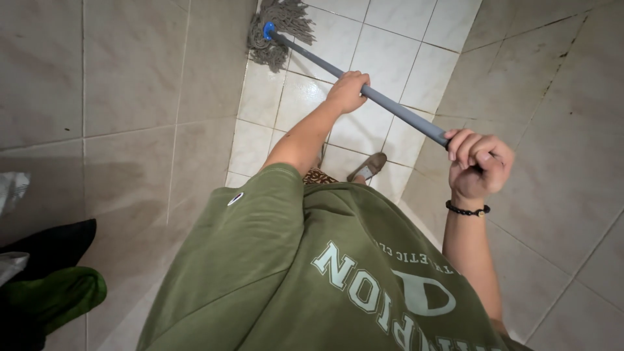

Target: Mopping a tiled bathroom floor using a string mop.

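Observation:
I hold a mop with a grey handle (396,112) in both hands. My left hand (348,90) grips the handle about midway down. My right hand (479,164), with a black bead bracelet on the wrist, is closed around the handle's top end. The grey string mop head (281,32) with a blue collar rests on the white floor tiles (390,58) at the foot of the left wall. My green shirt fills the lower middle of the view, and my slippered foot (368,167) shows below the handle.
Tiled walls (130,97) close in on the left and right, leaving a narrow strip of floor. Black and green cloth (52,286) and a crumpled plastic bag (13,188) hang at the far left edge.

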